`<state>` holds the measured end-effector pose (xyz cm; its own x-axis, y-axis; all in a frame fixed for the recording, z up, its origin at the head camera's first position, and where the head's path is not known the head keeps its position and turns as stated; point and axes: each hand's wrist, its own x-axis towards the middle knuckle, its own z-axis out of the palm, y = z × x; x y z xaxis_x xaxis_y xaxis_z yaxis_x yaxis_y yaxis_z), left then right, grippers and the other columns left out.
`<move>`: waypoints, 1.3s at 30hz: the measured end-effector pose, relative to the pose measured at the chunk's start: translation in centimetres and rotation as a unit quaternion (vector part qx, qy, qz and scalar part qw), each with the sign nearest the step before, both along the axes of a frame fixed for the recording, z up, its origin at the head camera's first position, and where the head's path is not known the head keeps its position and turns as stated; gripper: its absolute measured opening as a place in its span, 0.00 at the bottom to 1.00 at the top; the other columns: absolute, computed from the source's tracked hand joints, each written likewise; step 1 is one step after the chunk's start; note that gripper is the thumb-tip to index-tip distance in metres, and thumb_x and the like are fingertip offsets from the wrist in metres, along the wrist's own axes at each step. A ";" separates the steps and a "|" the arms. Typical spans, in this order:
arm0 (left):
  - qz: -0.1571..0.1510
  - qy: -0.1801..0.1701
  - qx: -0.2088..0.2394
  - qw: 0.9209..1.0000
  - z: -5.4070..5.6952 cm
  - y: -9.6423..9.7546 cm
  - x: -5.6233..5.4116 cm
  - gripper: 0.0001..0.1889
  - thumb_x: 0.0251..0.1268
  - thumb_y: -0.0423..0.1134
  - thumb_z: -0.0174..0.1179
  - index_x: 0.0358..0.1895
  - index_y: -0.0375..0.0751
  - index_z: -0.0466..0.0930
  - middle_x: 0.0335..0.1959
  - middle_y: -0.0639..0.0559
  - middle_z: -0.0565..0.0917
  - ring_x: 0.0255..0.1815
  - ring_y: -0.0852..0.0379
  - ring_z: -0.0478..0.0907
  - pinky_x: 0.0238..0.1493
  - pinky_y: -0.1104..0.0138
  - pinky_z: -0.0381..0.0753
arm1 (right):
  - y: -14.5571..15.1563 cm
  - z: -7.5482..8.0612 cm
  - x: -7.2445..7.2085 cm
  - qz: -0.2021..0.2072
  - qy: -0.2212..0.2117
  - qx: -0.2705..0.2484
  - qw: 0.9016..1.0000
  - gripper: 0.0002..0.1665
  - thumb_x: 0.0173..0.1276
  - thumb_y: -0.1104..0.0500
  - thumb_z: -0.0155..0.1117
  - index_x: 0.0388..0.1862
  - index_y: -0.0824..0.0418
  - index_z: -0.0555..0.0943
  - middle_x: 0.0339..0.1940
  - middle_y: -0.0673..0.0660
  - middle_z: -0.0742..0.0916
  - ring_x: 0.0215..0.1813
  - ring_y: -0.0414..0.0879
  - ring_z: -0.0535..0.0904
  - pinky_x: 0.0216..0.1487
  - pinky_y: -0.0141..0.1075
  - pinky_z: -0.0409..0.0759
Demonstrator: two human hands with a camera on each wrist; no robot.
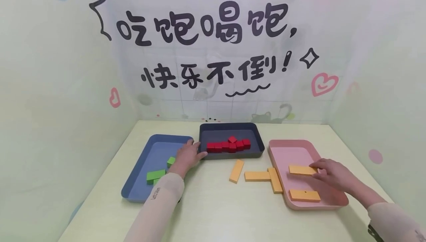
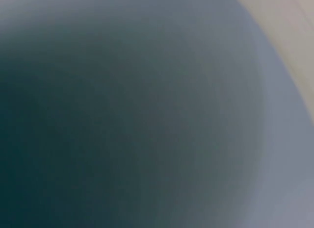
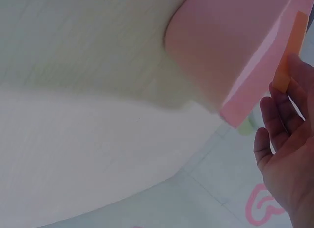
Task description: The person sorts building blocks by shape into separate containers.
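Note:
My right hand (image 1: 334, 173) pinches one end of an orange wooden block (image 1: 297, 170) between thumb and fingers, over the pink tray (image 1: 293, 144). The right wrist view also has this block (image 3: 290, 51) at the fingertips. Another orange block (image 1: 304, 195) lies inside that tray. My left hand (image 1: 188, 156) is over the right rim of the blue tray (image 1: 133, 194), near the dark tray's left side. Its fingers look loosely bent, and nothing shows in them. Green blocks (image 1: 155, 175) lie in the blue tray, partly hidden by the left arm. The left wrist view is dark and blurred.
The dark tray (image 1: 229, 126) at the back holds several red cubes (image 1: 225, 146). Between the trays, a loose orange block (image 1: 236, 171) lies on the table (image 1: 216, 212). Two more, one sideways (image 1: 257, 176) and one lengthwise (image 1: 274, 181), lie against the pink tray.

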<state>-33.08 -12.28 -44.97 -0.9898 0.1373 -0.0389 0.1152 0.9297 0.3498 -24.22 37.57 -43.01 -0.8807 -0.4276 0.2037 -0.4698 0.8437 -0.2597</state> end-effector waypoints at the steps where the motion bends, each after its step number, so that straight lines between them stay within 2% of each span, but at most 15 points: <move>1: -0.001 0.000 0.000 1.000 0.0 0.1 0.0 0.36 0.72 0.57 0.57 0.74 0.37 0.65 0.74 0.33 0.60 0.72 0.33 0.60 0.66 0.39 0.62 | 0.2 -0.3 -0.1 0.003 -0.008 -0.003 1.000 0.17 0.59 0.58 0.76 0.46 0.63 0.86 0.37 0.48 0.84 0.38 0.46 0.77 0.38 0.43 0.78; 4: -0.001 0.001 0.004 1.000 0.0 0.2 -0.1 0.36 0.72 0.57 0.57 0.74 0.37 0.65 0.73 0.32 0.60 0.72 0.33 0.60 0.66 0.39 0.62 | 0.1 -0.9 -0.1 -0.002 -0.032 -0.022 0.999 0.21 0.62 0.56 0.74 0.51 0.65 0.84 0.45 0.58 0.86 0.46 0.56 0.80 0.46 0.51 0.79; 7: 0.000 0.000 0.005 1.000 0.0 0.2 -0.1 0.36 0.72 0.57 0.57 0.74 0.37 0.65 0.74 0.32 0.60 0.72 0.32 0.60 0.67 0.39 0.61 | -0.3 -1.2 -0.1 -0.017 -0.031 -0.034 0.999 0.26 0.65 0.54 0.72 0.58 0.66 0.81 0.56 0.67 0.83 0.57 0.69 0.76 0.53 0.64 0.73; 9: 0.001 -0.001 0.005 1.000 -0.1 0.2 -0.1 0.36 0.72 0.57 0.57 0.74 0.37 0.65 0.74 0.32 0.60 0.72 0.32 0.60 0.67 0.39 0.61 | -0.7 -1.3 -0.2 -0.028 -0.027 -0.042 0.998 0.28 0.65 0.53 0.71 0.60 0.67 0.80 0.58 0.69 0.81 0.59 0.71 0.73 0.54 0.66 0.70; 12: 0.003 -0.001 0.004 1.000 -0.1 0.2 -0.1 0.36 0.72 0.57 0.57 0.74 0.37 0.65 0.73 0.32 0.60 0.72 0.32 0.60 0.67 0.40 0.61 | -1.3 -1.3 -0.4 -0.030 -0.028 -0.049 0.998 0.29 0.65 0.53 0.71 0.61 0.66 0.80 0.58 0.68 0.81 0.61 0.70 0.73 0.56 0.66 0.70; 19: 0.001 0.000 0.002 1.000 -0.2 0.1 -0.2 0.36 0.72 0.57 0.57 0.74 0.37 0.65 0.73 0.32 0.61 0.71 0.32 0.61 0.67 0.40 0.62 | -3.2 -0.9 -0.9 -0.033 -0.072 -0.067 0.995 0.30 0.65 0.53 0.71 0.63 0.66 0.78 0.60 0.67 0.81 0.62 0.66 0.75 0.58 0.63 0.72; 27: 0.000 0.003 0.008 1.000 -0.2 0.1 -0.2 0.35 0.72 0.56 0.57 0.73 0.37 0.65 0.73 0.32 0.61 0.71 0.32 0.61 0.66 0.40 0.63 | -5.9 -0.3 -1.2 -0.030 -0.080 -0.072 0.994 0.31 0.64 0.49 0.72 0.62 0.61 0.80 0.60 0.62 0.82 0.63 0.61 0.74 0.61 0.61 0.71; 33: 0.002 0.003 0.008 1.000 -0.2 0.2 -0.3 0.35 0.72 0.57 0.57 0.73 0.38 0.65 0.73 0.33 0.61 0.71 0.32 0.62 0.67 0.40 0.63 | -8.2 -0.3 -1.5 -0.028 -0.133 -0.096 0.986 0.31 0.66 0.51 0.71 0.65 0.60 0.78 0.63 0.61 0.80 0.67 0.63 0.71 0.63 0.62 0.69; 36: 0.002 0.003 0.009 1.000 -0.3 0.2 -0.3 0.36 0.72 0.57 0.57 0.73 0.38 0.65 0.73 0.33 0.61 0.71 0.32 0.62 0.67 0.40 0.62 | -9.4 -0.5 -1.7 -0.022 -0.135 -0.095 0.986 0.31 0.65 0.49 0.71 0.64 0.60 0.79 0.62 0.62 0.81 0.66 0.64 0.70 0.63 0.63 0.69; 39: 0.002 0.004 0.009 1.000 -0.3 0.2 -0.3 0.35 0.72 0.57 0.57 0.73 0.38 0.66 0.73 0.33 0.61 0.71 0.32 0.62 0.67 0.40 0.62 | -10.4 -0.9 -1.9 -0.005 -0.113 -0.080 0.990 0.30 0.64 0.49 0.72 0.62 0.60 0.80 0.61 0.61 0.82 0.66 0.64 0.71 0.64 0.63 0.68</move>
<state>-33.34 -12.11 -45.31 -0.9905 0.1345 -0.0286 0.1148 0.9234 0.3664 -26.10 27.13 -43.86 -0.9153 -0.3974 0.0659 -0.3769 0.7873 -0.4879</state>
